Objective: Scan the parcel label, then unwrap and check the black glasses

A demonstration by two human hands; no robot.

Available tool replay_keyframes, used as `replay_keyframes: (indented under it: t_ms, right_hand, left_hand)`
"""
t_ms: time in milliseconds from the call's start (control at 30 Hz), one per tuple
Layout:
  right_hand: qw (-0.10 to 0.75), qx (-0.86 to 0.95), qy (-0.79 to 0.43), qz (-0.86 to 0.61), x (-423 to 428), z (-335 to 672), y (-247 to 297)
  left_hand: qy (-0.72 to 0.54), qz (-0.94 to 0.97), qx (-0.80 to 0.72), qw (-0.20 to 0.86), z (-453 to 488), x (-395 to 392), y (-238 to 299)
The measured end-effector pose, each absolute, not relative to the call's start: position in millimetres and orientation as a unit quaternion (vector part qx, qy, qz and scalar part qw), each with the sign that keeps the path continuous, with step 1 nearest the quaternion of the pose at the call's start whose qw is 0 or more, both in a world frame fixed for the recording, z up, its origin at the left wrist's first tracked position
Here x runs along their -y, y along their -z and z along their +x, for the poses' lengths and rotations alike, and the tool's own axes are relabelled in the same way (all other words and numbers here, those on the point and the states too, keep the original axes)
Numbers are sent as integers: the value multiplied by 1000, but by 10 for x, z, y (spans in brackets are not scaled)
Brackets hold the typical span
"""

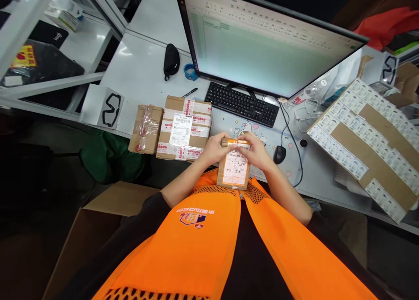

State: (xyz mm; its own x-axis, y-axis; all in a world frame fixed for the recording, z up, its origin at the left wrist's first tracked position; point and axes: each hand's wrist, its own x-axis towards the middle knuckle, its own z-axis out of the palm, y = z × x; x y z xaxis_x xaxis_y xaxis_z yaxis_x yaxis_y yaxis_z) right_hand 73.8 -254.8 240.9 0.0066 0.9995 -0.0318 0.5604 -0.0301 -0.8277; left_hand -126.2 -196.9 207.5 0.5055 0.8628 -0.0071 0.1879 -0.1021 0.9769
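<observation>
Between my two hands is a small cardboard box (234,169) with an orange-edged white shipping label on its face. It is held upright against the front of my orange vest, at the desk's edge. My left hand (216,148) grips its upper left corner, thumb on the label. My right hand (254,150) pinches the upper right part, thumb also at the label's top. The fingers behind the box are hidden. To the left on the desk lie a taped cardboard box (199,132) with a white label and a smaller brown box (155,125).
A keyboard (242,103) and monitor (262,42) stand beyond my hands, with a mouse (279,154) to the right. A large label-covered cardboard sheet (353,147) juts over the right side. An open carton (121,199) sits low left. A black pouch (171,60) lies further back.
</observation>
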Motion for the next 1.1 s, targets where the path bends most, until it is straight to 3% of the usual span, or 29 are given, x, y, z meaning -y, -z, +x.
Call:
replay_keyframes:
  t_ms: [600,1100]
  right_hand:
    - [256,693,-333,-586,2530,790,-2489]
    - [239,717,-346,-556,2474,748,-2429]
  left_hand:
    - [-406,631,-411,516,-1123,2021,-1957]
    - [-324,722,-345,505,-1340,1818,-2039]
